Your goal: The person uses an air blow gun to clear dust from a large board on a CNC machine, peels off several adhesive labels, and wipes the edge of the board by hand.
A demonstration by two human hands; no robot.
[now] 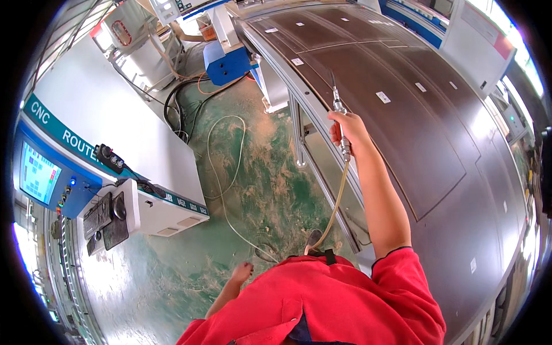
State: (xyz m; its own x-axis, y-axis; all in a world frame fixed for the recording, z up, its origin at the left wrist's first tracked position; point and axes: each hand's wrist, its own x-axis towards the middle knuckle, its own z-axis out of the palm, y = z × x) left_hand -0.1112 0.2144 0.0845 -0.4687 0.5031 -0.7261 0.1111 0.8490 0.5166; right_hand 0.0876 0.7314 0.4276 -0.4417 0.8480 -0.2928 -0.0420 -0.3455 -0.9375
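Head view: the right hand (345, 129) grips the air gun (339, 112) tight, long way up, tip pointing away over the brown board (414, 132). The left hand (241, 271) hangs loosely curled, holding nothing.

My right hand (347, 127) hides the middle of the air gun (340, 115). I can't read the small white labels (383, 97) on the dark panel (402, 115); my shirt (328, 305) hides the hose (333, 207) end.

The right arm reaches forward and up, nearly straight, bare below a short sleeve. The right hand (347, 129) is clenched in a fist, thumb side up. The left arm hangs low beside the body, and the left hand (242, 271) is loosely curled, gripping nothing.
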